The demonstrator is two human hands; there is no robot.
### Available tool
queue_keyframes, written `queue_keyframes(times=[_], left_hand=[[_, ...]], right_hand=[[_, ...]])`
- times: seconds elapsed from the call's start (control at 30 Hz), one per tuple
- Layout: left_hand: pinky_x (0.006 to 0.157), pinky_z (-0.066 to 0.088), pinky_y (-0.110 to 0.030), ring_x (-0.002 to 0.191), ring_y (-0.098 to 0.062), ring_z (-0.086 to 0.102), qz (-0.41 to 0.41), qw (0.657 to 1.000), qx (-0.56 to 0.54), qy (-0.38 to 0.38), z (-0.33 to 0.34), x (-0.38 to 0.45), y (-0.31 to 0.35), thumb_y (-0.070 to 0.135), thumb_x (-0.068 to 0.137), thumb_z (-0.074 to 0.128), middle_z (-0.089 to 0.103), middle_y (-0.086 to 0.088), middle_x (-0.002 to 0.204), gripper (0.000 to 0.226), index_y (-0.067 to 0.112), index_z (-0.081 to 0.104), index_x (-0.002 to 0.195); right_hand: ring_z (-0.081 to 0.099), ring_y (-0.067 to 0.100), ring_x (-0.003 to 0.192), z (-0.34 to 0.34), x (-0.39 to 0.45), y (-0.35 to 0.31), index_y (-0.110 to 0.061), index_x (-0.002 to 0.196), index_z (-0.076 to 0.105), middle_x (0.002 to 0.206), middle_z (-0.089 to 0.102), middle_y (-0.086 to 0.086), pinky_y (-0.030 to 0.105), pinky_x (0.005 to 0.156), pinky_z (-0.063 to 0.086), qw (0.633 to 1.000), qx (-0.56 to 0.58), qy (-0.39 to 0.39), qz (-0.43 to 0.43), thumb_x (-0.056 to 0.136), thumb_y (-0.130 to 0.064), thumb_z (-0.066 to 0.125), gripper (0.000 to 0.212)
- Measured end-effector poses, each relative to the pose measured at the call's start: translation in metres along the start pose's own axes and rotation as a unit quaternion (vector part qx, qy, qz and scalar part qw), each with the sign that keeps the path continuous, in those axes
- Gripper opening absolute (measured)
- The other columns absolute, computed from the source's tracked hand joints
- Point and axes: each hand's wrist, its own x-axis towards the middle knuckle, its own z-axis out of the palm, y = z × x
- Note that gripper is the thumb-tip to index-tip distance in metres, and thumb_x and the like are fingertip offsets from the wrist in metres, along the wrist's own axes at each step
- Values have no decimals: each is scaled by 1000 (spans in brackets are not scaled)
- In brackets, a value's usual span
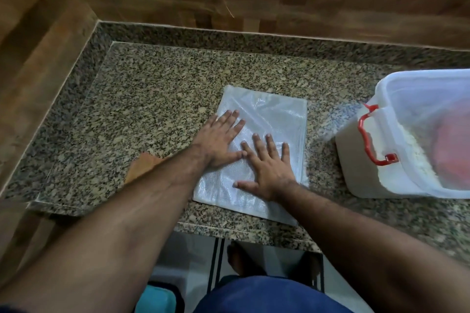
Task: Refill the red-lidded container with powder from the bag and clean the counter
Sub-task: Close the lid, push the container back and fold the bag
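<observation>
An empty clear plastic bag [264,114] lies flat on the speckled granite counter [152,99]. My left hand [221,137] presses on its left half with flat, spread fingers. My right hand [267,168] lies palm down on its lower middle, fingers apart. To the right stands the translucent white container [361,168], open at the top, with a red handle clip [368,140] on its side and white powder [417,150] inside. A reddish shape inside it is blurred. A dusting of powder [338,119] marks the counter between bag and container.
An orange-brown cloth-like patch [142,168] lies on the counter just left of my left forearm. Wood-pattern walls close the back and left. The counter's front edge [229,234] runs below the bag, with floor and a foot beneath.
</observation>
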Motion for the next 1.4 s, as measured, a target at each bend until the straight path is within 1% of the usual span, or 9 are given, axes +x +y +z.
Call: queue_keyframes(times=[0.17, 0.37, 0.5, 0.67, 0.83, 0.93, 1.0, 1.2, 1.4], left_hand=[[132, -14, -50, 160, -29, -35, 18, 999, 2, -47, 9, 18, -15, 115, 64, 17, -48, -3, 168, 137, 35, -36, 162], [136, 1, -51, 166, -28, -21, 15, 997, -24, -75, -13, 38, -18, 115, 58, 30, -39, -5, 173, 143, 40, -29, 164], [134, -5, -54, 162, -31, -26, -28, 989, -6, -147, -27, 30, -7, 111, 38, 59, -46, -8, 167, 171, 41, -40, 158], [130, -18, -57, 152, -35, -41, -66, 979, 33, -191, -29, 5, 5, 98, 32, 81, -58, -11, 156, 188, 35, -53, 148], [131, -12, -63, 163, -41, -24, -72, 977, 45, -197, -49, -3, 14, 93, 38, 84, -38, -14, 171, 185, 30, -39, 160], [134, 16, -53, 163, -36, 25, -73, 978, -81, -180, -85, -6, 28, 69, 60, 95, 16, -9, 180, 158, 21, -5, 173], [125, 35, -37, 154, -29, 44, -77, 980, -147, -111, -108, -12, 40, 51, 80, 92, 40, -7, 172, 121, 16, 21, 172], [99, 54, -31, 120, -16, 70, -68, 936, -303, 162, -173, -28, 127, 35, 100, 73, 74, 0, 136, 42, 19, 70, 139], [97, 57, -37, 110, -24, 73, 47, 883, -333, 327, -211, -16, 263, 44, 93, 66, 81, -3, 116, 41, 15, 79, 119]], right_hand=[[-38, 40, 154, 0, 0, 3, -44, 163, -24, 171, -39, 0, 85, 113, -12, 999, -8, -26, 17, 59, -115, 27, 136], [-47, 45, 147, -7, 6, 3, -44, 160, -30, 165, -48, 4, 89, 106, -15, 996, -20, -78, 23, 40, -116, 43, 158], [-47, 43, 147, -18, 0, 11, -41, 157, -37, 163, -50, 5, 90, 106, -14, 989, -70, -128, -20, 33, -114, 50, 169], [-51, 38, 145, -29, -12, 18, -43, 152, -43, 161, -54, -1, 86, 110, -17, 982, -91, -165, -31, 32, -99, 75, 178], [-31, 37, 156, -63, -13, 8, -42, 163, -24, 171, -35, -1, 83, 118, -3, 974, -26, -225, -2, 47, -69, 96, 170], [30, 29, 159, -110, -18, 12, -25, 171, 15, 177, 21, 5, 51, 125, 37, 985, 60, -160, 18, 75, -47, 93, 125], [49, 31, 146, -147, -35, 19, -18, 166, 32, 163, 46, 9, 45, 117, 46, 996, 26, -91, 5, 84, -43, 87, 101], [62, 28, 133, -254, -131, 84, -25, 150, 58, 146, 67, 3, 40, 109, 51, 988, 29, 146, 28, 92, -37, 79, 63], [72, 22, 117, -274, -210, 207, -17, 125, 76, 124, 78, 1, 34, 102, 52, 928, 83, 343, 118, 96, -28, 75, 31]])
